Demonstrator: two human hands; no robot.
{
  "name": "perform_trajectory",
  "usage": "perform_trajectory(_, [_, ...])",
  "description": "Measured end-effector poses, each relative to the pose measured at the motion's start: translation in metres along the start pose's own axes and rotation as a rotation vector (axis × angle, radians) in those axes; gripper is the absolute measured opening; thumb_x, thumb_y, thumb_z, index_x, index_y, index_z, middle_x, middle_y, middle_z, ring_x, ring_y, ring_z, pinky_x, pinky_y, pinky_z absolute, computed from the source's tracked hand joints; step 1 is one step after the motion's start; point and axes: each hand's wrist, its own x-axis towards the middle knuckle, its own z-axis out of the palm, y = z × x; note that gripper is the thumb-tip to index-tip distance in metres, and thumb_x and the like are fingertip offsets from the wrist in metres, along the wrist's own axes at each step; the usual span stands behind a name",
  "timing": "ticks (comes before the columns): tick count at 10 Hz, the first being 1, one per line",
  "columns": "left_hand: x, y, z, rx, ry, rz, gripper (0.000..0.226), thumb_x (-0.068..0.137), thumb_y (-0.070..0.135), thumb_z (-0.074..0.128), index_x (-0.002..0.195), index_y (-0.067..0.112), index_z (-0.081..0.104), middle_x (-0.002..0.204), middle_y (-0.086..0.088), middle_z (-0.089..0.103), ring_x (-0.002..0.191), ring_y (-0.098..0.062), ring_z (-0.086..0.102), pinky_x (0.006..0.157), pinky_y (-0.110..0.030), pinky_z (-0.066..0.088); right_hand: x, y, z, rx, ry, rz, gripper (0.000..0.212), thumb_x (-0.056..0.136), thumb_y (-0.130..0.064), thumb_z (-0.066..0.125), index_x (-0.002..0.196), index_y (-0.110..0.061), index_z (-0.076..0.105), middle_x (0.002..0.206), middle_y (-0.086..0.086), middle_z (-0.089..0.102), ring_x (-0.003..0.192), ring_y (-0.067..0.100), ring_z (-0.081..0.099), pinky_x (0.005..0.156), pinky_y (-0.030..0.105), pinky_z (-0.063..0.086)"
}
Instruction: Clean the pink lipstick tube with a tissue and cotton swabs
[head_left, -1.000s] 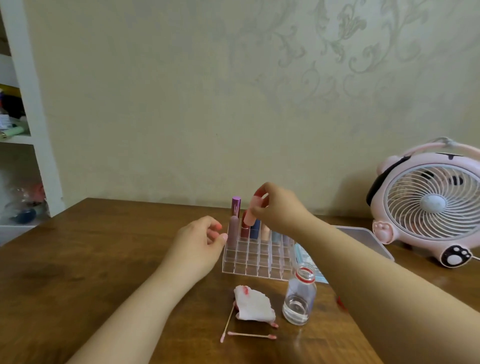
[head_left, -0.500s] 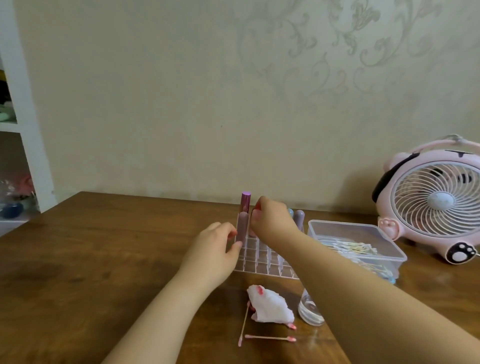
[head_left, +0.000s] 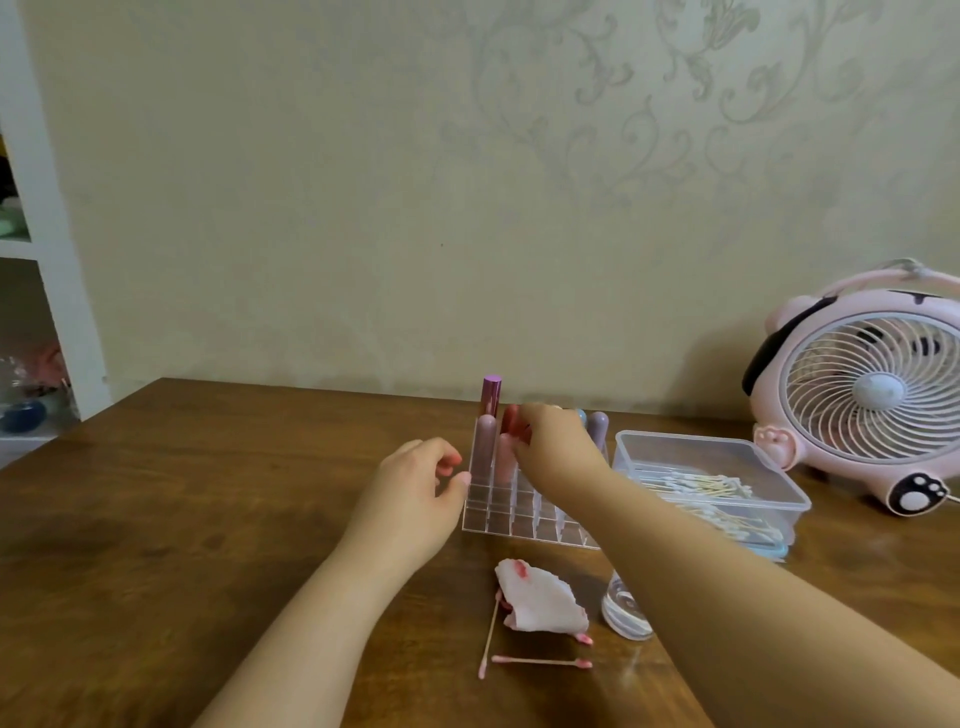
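My right hand (head_left: 553, 447) pinches the pink lipstick (head_left: 506, 460) standing in the clear rack (head_left: 519, 512), while my left hand (head_left: 415, 493) hovers half-curled and empty beside the rack's left edge.

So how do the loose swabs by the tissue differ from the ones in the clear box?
The two loose swabs lie apart on the bare table with pink-stained tips; the boxed swabs are piled together in the clear box with white tips. Both have pale sticks.
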Motion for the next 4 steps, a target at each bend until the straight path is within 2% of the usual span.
perform_trajectory(2, [0.000,0.001,0.001,0.017,-0.020,-0.001,0.022,0.089,0.026,0.055,0.110,0.019,0.059,0.094,0.011,0.051,0.082,-0.003,0.051,0.057,-0.006,0.033,0.001,0.005,0.001,-0.026,-0.013,-0.006,0.015,0.090,-0.013,0.051,0.099,-0.008,0.063,0.099,0.014,0.067,0.091,0.029,0.062,0.058,0.022,0.039])
perform_trajectory(3, [-0.001,0.002,0.002,0.030,-0.026,-0.007,0.023,0.089,0.026,0.055,0.111,0.019,0.058,0.095,0.012,0.050,0.084,-0.003,0.051,0.058,-0.006,0.032,0.008,-0.004,-0.005,-0.134,-0.108,0.033,0.022,0.091,-0.015,0.047,0.104,-0.006,0.062,0.100,0.014,0.067,0.092,0.029,0.062,0.057,0.021,0.037])
perform_trajectory(4, [-0.003,0.010,-0.001,0.052,-0.058,-0.020,0.026,0.089,0.025,0.055,0.114,0.020,0.057,0.099,0.010,0.052,0.088,-0.005,0.052,0.063,-0.008,0.037,0.014,-0.017,-0.019,-0.185,-0.111,0.085,0.027,0.088,-0.014,0.045,0.108,-0.011,0.063,0.096,0.008,0.069,0.085,0.026,0.064,0.062,0.029,0.046])
